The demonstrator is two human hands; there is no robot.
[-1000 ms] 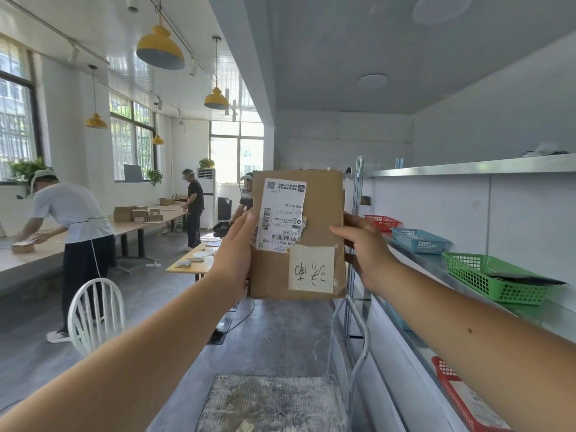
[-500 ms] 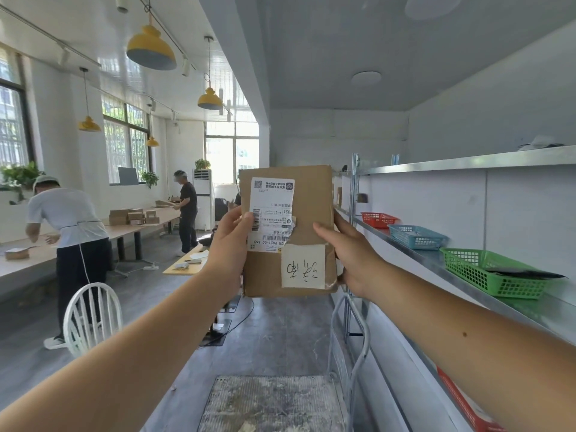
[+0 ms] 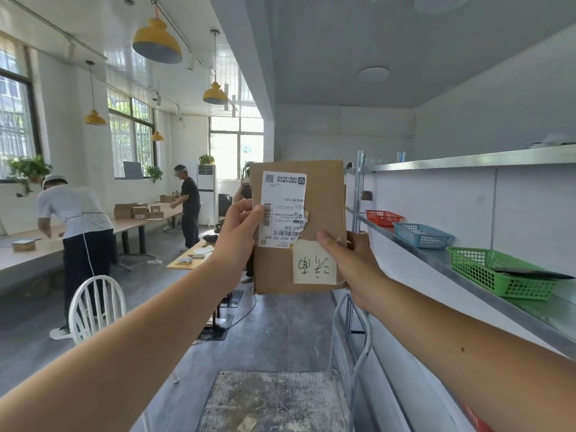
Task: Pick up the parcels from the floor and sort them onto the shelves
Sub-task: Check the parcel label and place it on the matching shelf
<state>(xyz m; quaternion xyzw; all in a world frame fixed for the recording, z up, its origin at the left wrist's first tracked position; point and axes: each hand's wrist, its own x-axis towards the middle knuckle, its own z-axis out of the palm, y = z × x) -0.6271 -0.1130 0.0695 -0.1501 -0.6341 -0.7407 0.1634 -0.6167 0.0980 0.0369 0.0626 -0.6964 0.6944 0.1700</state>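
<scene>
Head | left grip [image 3: 240,235] grasps parcel [image 3: 324,201], left edge | right grip [image 3: 346,260] grasps right edge | parcel upright between

Parcel [image 3: 299,226] held upright between hands, shelf [image 3: 530,310] to right, three baskets [image 3: 498,272] on shelf.

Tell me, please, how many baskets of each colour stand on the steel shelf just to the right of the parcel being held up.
Red basket: 1
Blue basket: 1
Green basket: 1
Total: 3
</scene>
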